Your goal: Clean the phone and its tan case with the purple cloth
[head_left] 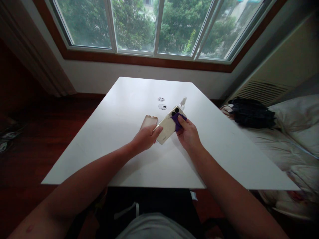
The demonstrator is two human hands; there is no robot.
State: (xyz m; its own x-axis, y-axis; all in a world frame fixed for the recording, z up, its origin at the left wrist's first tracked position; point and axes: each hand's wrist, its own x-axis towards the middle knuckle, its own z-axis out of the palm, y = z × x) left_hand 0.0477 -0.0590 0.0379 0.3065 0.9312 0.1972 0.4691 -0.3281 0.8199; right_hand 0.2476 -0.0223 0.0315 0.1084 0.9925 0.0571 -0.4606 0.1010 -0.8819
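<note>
A pale gold smartphone (166, 128) is held tilted above the table, its back and dark camera lenses facing up. My left hand (146, 137) is closed around its lower left edge, thumb on the back. In my right hand (188, 132) a purple cloth (177, 122) is pinched, pressed against the phone's upper right side by the camera lenses. Just behind my left hand lies a phone case (149, 121), partly hidden by that hand. Beyond the phone stands a small clear spray bottle (183, 101) with a white top, its lower part partly hidden.
The white table (99, 146) spreads under my hands. Two small round items (160, 99) lie near its far side. A bed with a black bag (254, 113) is on the right. Past the table is a window (134, 26), with a curtain (42, 49) on the left.
</note>
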